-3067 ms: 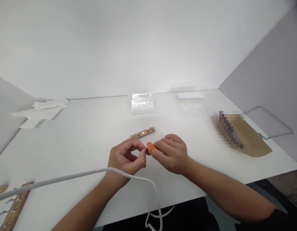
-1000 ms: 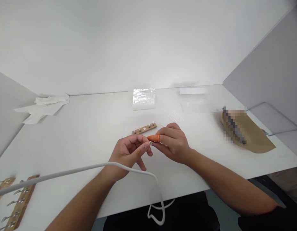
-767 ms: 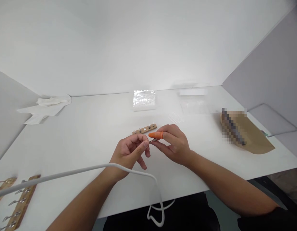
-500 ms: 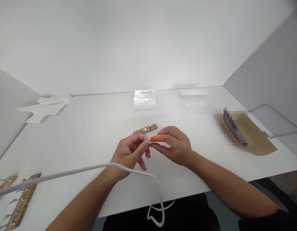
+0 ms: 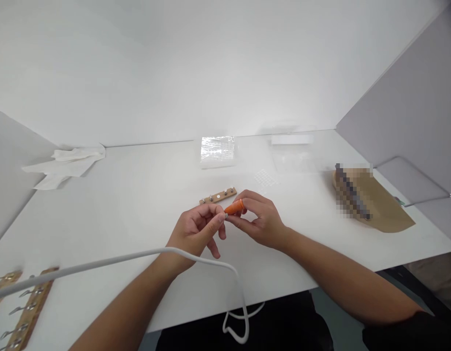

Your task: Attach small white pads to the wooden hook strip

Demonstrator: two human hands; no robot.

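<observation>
My left hand [image 5: 196,231] is closed, its thumb and index finger pinched together, with the other fingers curled below. Its fingertips meet those of my right hand [image 5: 262,219]. An orange finger cot [image 5: 234,207] covers the index finger of my right hand, which presses toward the thumb. Between the fingertips a tiny silvery-green bit [image 5: 226,215] shows, too small to make out. Just behind the hands, a short wooden hook rail [image 5: 218,196] lies on the table, carrying several small metal fittings and a white dot near its middle.
A clear plastic packet [image 5: 217,152] and a sheet of small white dots [image 5: 265,178] lie farther back. Brown paper [image 5: 389,204] is at right, white cloth [image 5: 70,163] at back left. Hook racks [image 5: 35,302] sit at lower left. A white cable [image 5: 138,254] crosses in front of my left forearm.
The orange-covered finger has tilted, its tip now pointing more down and left against my left fingertips. My left hand keeps its pinch. The whole view has shifted slightly.
</observation>
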